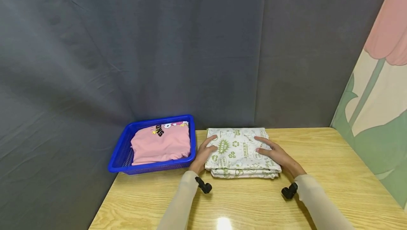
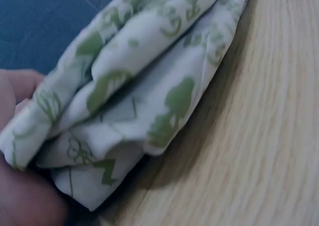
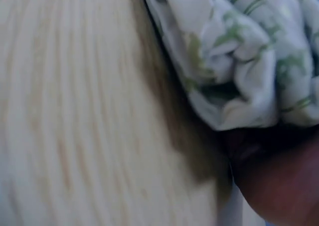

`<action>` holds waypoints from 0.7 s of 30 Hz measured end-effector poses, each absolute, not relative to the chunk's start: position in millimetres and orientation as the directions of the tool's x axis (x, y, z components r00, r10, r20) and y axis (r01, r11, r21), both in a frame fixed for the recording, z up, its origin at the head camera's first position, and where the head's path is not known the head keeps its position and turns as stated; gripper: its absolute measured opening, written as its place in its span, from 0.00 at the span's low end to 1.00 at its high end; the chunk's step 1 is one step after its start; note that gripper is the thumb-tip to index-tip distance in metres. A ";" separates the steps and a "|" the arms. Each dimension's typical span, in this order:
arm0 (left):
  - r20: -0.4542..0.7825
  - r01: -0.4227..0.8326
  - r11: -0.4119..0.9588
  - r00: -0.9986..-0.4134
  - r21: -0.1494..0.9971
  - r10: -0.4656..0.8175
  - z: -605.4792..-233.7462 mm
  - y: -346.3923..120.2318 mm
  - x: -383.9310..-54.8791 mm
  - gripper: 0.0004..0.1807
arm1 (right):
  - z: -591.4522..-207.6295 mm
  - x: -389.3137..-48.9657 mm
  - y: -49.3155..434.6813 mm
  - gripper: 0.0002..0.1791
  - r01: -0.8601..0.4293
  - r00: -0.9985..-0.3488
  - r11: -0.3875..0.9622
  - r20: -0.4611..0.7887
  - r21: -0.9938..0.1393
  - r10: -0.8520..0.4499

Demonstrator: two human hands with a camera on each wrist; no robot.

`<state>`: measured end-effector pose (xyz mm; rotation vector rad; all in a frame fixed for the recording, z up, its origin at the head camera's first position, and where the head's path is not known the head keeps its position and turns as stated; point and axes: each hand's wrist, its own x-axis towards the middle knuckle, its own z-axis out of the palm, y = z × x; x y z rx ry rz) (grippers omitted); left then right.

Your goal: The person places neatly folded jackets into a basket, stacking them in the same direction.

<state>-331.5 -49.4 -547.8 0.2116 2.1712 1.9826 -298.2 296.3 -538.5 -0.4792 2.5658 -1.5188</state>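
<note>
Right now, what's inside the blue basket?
In the blue basket lies a pink cloth with black lettering and a colourful print near its far edge. Some basket mesh shows along its left. Whatever is beneath the cloth is covered, so I can't tell.

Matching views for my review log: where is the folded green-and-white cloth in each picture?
Head: folded cloth, below and slightly right of centre.
Left wrist: folded cloth, slanting from top to lower left.
Right wrist: folded cloth, upper right.
Shared landmark: the wood-grain table.
</note>
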 end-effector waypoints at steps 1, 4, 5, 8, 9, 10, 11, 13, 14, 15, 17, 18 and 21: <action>-0.055 -0.032 0.099 -0.968 0.995 0.243 -548.7 -50.9 -331.4 0.33 | -539.1 -298.7 296.5 0.36 -0.203 -0.941 0.450 0.047 -0.870 -0.334; -0.085 -0.059 0.102 -0.959 0.993 0.270 -551.9 -54.1 -331.5 0.36 | -540.3 -300.5 297.4 0.40 -0.202 -0.936 0.460 0.032 -0.865 -0.350; -0.092 -0.067 0.097 -0.957 0.993 0.277 -552.5 -54.8 -331.5 0.37 | -540.5 -301.4 297.4 0.40 -0.204 -0.936 0.461 0.033 -0.864 -0.352; -0.086 -0.064 0.085 -0.954 0.994 0.287 -553.8 -55.0 -331.5 0.40 | -540.9 -303.0 298.2 0.42 -0.210 -0.934 0.460 0.038 -0.863 -0.356; -0.079 -0.057 0.083 -0.955 0.995 0.287 -554.1 -54.8 -331.3 0.41 | -541.2 -303.4 298.4 0.42 -0.211 -0.933 0.461 0.038 -0.862 -0.357; -0.073 -0.051 0.082 -0.955 0.995 0.287 -554.5 -54.6 -331.0 0.41 | -541.7 -303.6 298.7 0.42 -0.212 -0.933 0.461 0.037 -0.862 -0.358; -0.068 -0.045 0.084 -0.956 0.995 0.286 -554.7 -54.3 -330.7 0.41 | -542.2 -303.7 298.7 0.43 -0.211 -0.933 0.463 0.036 -0.861 -0.358; -0.058 -0.035 0.089 -0.957 0.995 0.284 -555.2 -53.6 -330.0 0.42 | -543.3 -303.6 298.8 0.44 -0.212 -0.932 0.466 0.034 -0.859 -0.361; -0.056 -0.032 0.091 -0.958 0.995 0.283 -555.0 -53.3 -329.6 0.42 | -543.5 -303.5 298.7 0.44 -0.213 -0.931 0.468 0.034 -0.858 -0.363; -0.057 -0.033 0.089 -0.958 0.996 0.281 -554.7 -52.8 -329.3 0.42 | -543.7 -303.3 298.6 0.44 -0.210 -0.933 0.464 0.033 -0.861 -0.359; -0.061 -0.039 0.084 -0.958 0.996 0.280 -554.3 -52.2 -329.0 0.42 | -543.2 -302.8 298.2 0.45 -0.205 -0.935 0.463 0.033 -0.862 -0.353; -0.061 -0.040 0.080 -0.958 0.996 0.282 -554.5 -52.1 -329.1 0.42 | -542.9 -302.6 298.0 0.45 -0.203 -0.936 0.461 0.033 -0.864 -0.351; -0.061 -0.040 0.079 -0.958 0.996 0.281 -555.8 -51.9 -329.1 0.42 | -541.8 -301.8 297.4 0.45 -0.200 -0.937 0.453 0.034 -0.869 -0.348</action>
